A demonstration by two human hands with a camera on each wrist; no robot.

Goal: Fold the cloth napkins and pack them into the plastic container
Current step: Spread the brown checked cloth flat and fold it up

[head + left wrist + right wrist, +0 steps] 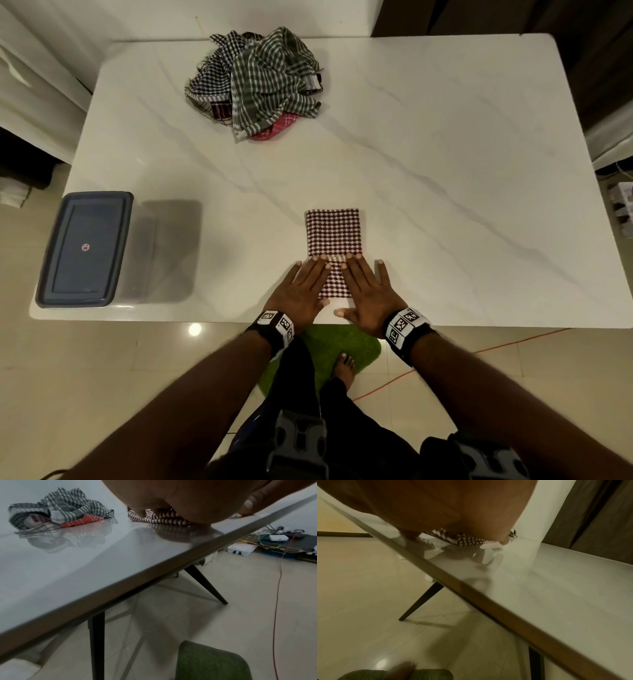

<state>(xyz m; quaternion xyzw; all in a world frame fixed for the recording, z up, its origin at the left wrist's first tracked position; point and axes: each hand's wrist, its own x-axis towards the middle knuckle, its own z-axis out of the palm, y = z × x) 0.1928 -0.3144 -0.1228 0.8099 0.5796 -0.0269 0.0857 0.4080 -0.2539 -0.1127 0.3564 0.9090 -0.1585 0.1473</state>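
Observation:
A folded dark-red-and-white checked napkin (pixel 334 236) lies near the table's front edge. My left hand (pixel 305 287) and right hand (pixel 366 287) press flat on its near half, fingers straight and spread. The left wrist view shows the napkin (pixel 161 517) under my palm; the right wrist view shows the same napkin (pixel 467 540) under the other palm. A pile of unfolded checked napkins (pixel 257 82) in green, black and pink sits at the far middle of the table. The plastic container (pixel 161 250) stands at the front left, with its blue-grey lid (pixel 85 248) beside it.
The white marble table (pixel 445 171) has bare surface to the right. A green mat (pixel 342 349) lies on the floor under my foot. An orange cable (pixel 479 353) runs along the floor, with boxes and wires at the right.

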